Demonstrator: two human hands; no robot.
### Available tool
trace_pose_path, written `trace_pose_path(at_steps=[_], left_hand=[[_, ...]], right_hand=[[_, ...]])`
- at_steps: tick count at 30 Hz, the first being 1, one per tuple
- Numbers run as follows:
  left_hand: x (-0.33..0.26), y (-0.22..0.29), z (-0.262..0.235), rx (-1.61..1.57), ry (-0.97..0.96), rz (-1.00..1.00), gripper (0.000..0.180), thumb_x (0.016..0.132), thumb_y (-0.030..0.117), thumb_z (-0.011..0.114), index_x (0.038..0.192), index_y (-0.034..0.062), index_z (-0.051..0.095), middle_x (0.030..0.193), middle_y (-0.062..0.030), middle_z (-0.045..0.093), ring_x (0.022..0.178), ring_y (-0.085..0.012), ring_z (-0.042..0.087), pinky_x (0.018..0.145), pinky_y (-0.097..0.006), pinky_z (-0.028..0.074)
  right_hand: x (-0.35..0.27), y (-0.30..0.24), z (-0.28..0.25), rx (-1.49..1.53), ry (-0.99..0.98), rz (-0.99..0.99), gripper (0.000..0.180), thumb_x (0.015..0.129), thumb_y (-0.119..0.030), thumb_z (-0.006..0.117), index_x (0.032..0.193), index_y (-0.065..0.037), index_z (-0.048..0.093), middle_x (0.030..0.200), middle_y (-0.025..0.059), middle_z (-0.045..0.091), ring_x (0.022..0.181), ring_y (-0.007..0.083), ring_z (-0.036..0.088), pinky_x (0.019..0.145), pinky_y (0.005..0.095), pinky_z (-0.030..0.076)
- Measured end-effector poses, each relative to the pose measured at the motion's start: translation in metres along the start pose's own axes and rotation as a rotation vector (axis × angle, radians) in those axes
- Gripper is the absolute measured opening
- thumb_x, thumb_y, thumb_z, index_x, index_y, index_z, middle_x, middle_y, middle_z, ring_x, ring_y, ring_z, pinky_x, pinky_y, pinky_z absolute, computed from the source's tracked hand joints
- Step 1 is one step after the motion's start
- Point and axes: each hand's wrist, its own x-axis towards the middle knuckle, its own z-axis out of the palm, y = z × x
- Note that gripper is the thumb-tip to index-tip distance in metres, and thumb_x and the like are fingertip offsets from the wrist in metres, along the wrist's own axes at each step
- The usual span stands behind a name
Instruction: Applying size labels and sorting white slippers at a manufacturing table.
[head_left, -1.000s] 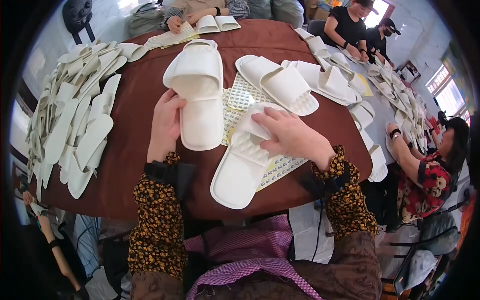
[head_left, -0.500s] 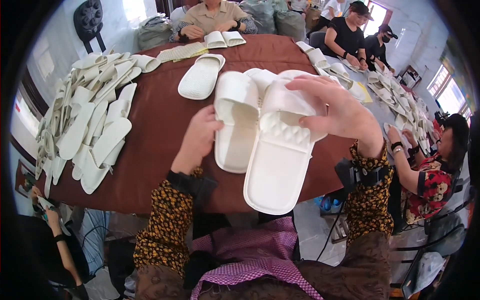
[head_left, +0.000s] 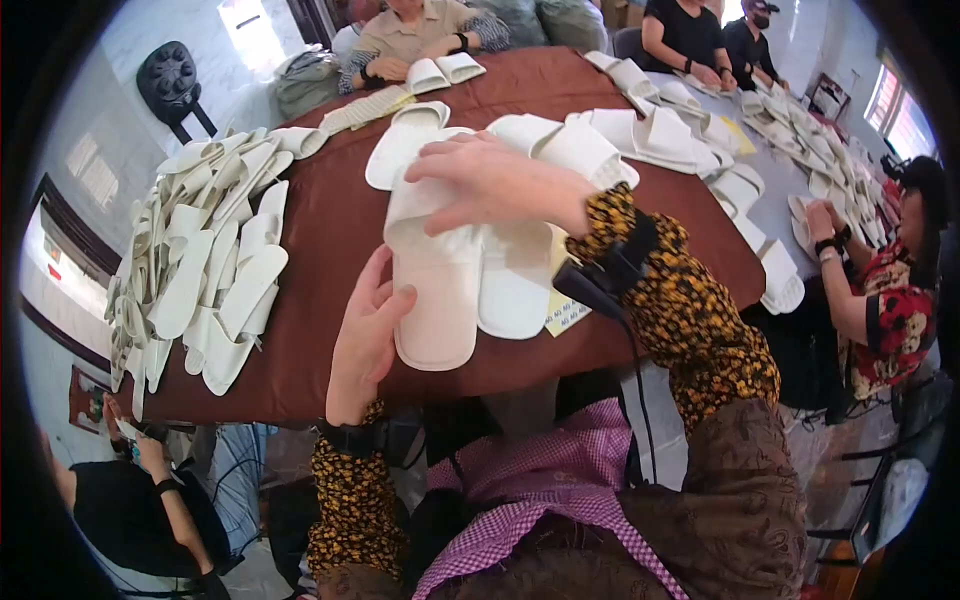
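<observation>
A white slide slipper (head_left: 435, 315) is tilted toward me above the table, sole board facing up. My left hand (head_left: 362, 335) grips its left edge, thumb on top. Across its strap lies my right hand (head_left: 490, 185), fingers over the band and thumb at the opening, partly hiding it. Right beside this slipper is a second white slipper (head_left: 515, 285), its strap hidden behind my right hand and wrist. Beyond my fingers lies another slipper (head_left: 397, 150), partly covered.
A big heap of white slippers (head_left: 190, 250) covers the table's left side. More slippers (head_left: 655, 135) lie at the right, and a yellow printed sheet (head_left: 570, 315) pokes out near the front edge. Co-workers sit across and to the right, by a second table (head_left: 725, 110).
My right hand has moved left, along with the slipper at its strap, which now sits left of the other one. My left hand has shifted left and down to that slipper's edge.
</observation>
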Motion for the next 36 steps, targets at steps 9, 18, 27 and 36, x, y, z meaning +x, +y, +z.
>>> trace_pose_path(at_steps=[9, 18, 27, 36], left_hand=[[0.021, -0.022, -0.005, 0.170, 0.149, 0.132, 0.053, 0.089, -0.002, 0.050, 0.138, -0.0085, 0.032, 0.116, -0.0187, 0.060, 0.098, -0.0196, 0.062, 0.083, -0.030, 0.051], [-0.001, -0.031, 0.050, 1.177, 0.115, 0.785, 0.034, 0.085, 0.011, 0.058, 0.117, 0.0015, 0.058, 0.129, -0.0190, 0.051, 0.122, -0.0364, 0.045, 0.102, -0.044, 0.034], [-0.015, -0.067, 0.089, 1.342, -0.102, 0.745, 0.039, 0.079, 0.027, 0.069, 0.113, 0.0093, 0.064, 0.130, -0.0109, 0.052, 0.120, -0.0349, 0.045, 0.097, -0.045, 0.036], [-0.016, -0.067, 0.094, 1.352, -0.053, 0.743, 0.041, 0.076, 0.025, 0.071, 0.113, 0.0106, 0.063, 0.129, -0.0094, 0.053, 0.120, -0.0335, 0.045, 0.096, -0.044, 0.036]], right_hand=[[-0.063, 0.042, -0.030, 0.205, 0.155, 0.285, 0.021, 0.088, -0.017, 0.060, 0.101, -0.001, 0.066, 0.088, 0.0109, 0.068, 0.081, 0.0200, 0.063, 0.076, 0.0308, 0.049], [-0.163, 0.050, 0.006, 0.424, 0.067, 0.543, 0.020, 0.080, 0.006, 0.046, 0.086, 0.002, 0.064, 0.073, 0.0040, 0.062, 0.069, 0.0092, 0.056, 0.064, 0.0242, 0.047], [-0.186, 0.031, 0.044, 0.379, 0.202, 0.588, 0.014, 0.084, 0.005, 0.050, 0.089, 0.000, 0.063, 0.086, 0.0106, 0.062, 0.071, 0.0157, 0.061, 0.065, 0.0272, 0.050], [-0.189, 0.026, 0.046, 0.286, 0.180, 0.432, 0.015, 0.079, 0.006, 0.051, 0.084, -0.002, 0.063, 0.090, 0.0084, 0.060, 0.083, 0.0224, 0.059, 0.075, 0.0305, 0.049]])
